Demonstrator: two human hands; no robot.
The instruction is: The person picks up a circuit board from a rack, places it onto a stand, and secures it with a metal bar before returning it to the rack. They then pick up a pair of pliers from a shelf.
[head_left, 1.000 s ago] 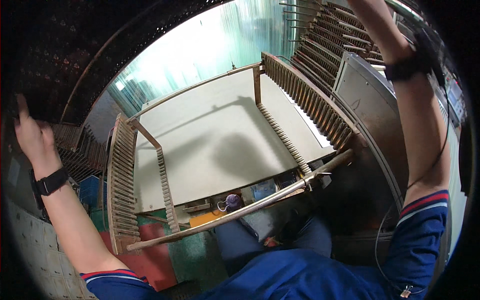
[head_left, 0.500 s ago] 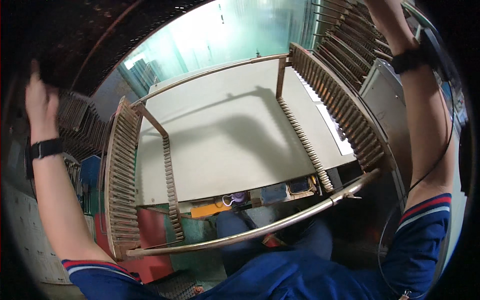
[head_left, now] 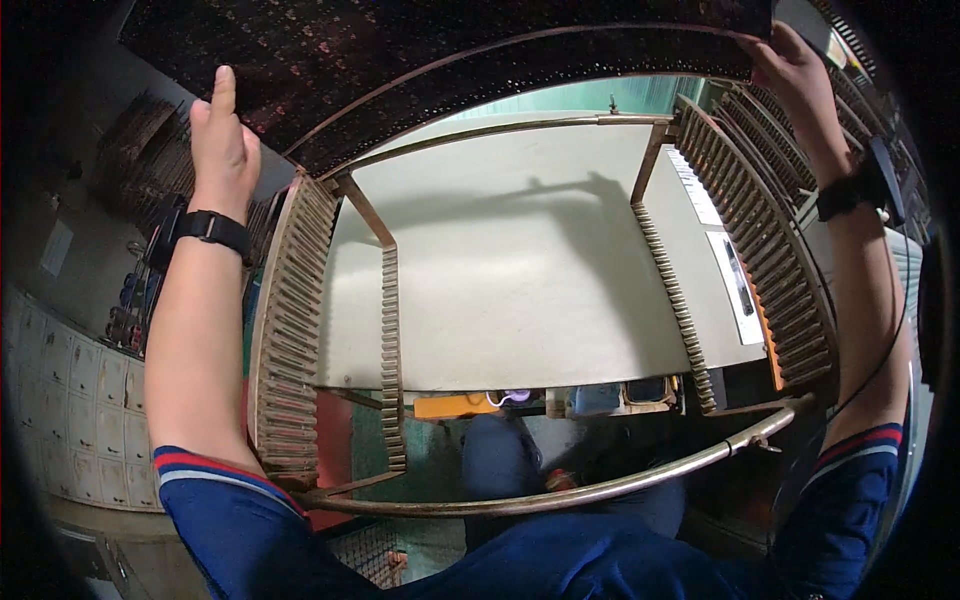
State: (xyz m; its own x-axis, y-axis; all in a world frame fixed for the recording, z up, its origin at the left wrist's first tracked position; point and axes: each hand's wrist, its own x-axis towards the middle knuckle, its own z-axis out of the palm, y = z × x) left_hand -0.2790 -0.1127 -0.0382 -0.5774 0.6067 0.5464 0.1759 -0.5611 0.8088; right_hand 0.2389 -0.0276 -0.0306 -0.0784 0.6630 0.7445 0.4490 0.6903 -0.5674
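A large dark panel (head_left: 420, 45), dotted with many tiny holes, spans the top of the view above the far end of a metal slotted rack (head_left: 290, 345). My left hand (head_left: 222, 150) grips its lower left edge, thumb pointing up along the face and the other fingers partly hidden. At the right end my right hand (head_left: 795, 75) holds the panel's edge with fingers closed on it. The panel's lower left corner comes close to the rack's far left corner; whether they touch I cannot tell. No panel stands in the rack's visible slots.
Under the rack lies a pale tabletop (head_left: 520, 300), with papers (head_left: 735, 285) at its right. A round metal bar (head_left: 600, 490) crosses the rack's near side. More racks of slotted rods (head_left: 745, 140) stand at the far right. Grey lockers (head_left: 70, 400) are at the left.
The panel has come further into view, its lower edge now stretching across the top between both hands. My left hand has moved right, and the rack sits further right in the picture.
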